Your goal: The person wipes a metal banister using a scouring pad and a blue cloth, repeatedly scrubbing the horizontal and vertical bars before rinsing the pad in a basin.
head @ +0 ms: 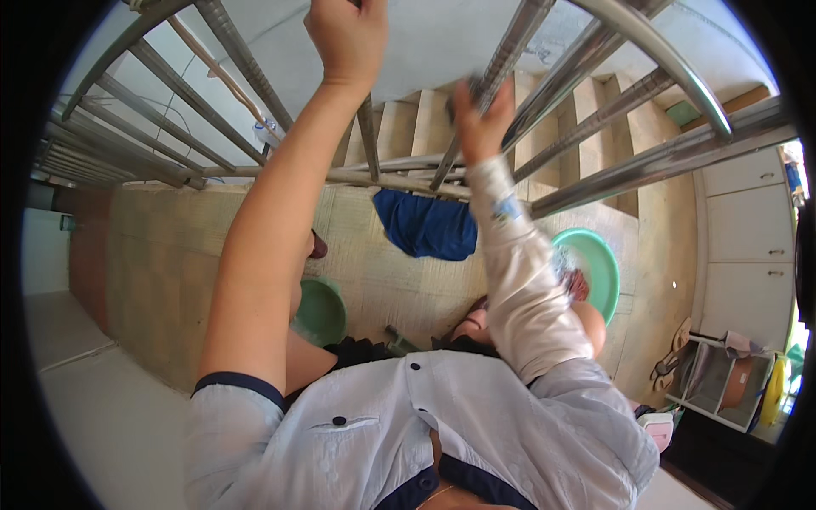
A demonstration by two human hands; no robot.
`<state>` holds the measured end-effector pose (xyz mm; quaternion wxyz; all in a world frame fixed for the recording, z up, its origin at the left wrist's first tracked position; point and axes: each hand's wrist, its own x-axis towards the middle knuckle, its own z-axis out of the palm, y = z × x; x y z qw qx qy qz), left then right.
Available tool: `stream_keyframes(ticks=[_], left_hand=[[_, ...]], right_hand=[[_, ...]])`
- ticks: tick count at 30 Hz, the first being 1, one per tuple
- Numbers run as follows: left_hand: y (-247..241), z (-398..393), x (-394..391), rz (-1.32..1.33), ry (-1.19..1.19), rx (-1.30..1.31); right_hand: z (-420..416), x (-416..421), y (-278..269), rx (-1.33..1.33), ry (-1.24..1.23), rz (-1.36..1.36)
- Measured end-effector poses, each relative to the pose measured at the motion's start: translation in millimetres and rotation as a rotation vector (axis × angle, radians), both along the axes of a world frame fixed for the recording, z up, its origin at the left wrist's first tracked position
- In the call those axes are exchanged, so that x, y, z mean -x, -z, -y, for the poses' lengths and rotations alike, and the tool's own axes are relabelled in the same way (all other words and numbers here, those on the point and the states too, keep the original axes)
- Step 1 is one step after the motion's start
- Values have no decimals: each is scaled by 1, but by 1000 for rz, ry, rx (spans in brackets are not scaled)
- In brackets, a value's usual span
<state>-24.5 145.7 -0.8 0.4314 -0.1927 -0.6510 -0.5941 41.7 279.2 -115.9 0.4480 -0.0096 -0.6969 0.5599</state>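
Note:
My left hand is raised at the top edge, its fingers curled; their tips and whatever they may hold are hidden. My right hand, blurred, closes around a ringed metal baluster of the stair railing, with a dark cloth or pad against the bar. A pale sleeve cover is on my right forearm; the left forearm is bare. Below the right hand, a dark blue cloth lies on the floor along the railing's foot.
A light green basin with suds and dark red cloth stands at the right, a darker green basin by my left leg. Steps run behind the railing. A small shelf, sandals and white cabinets are at the right.

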Motion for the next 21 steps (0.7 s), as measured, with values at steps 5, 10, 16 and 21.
stream_keyframes(ticks=[5,10,16,21], left_hand=[[5,0,5,31,38,-22],[7,7,2,-13,38,10],[6,4,1,-43,-19,52],[6,4,2,-35,7,56]], right_hand=[[-3,-5,28,-27,19,135],[-4,6,-138,279,-293,-8],[2,5,-17,20,49,8],[-6,-3,45,0,-70,250]])
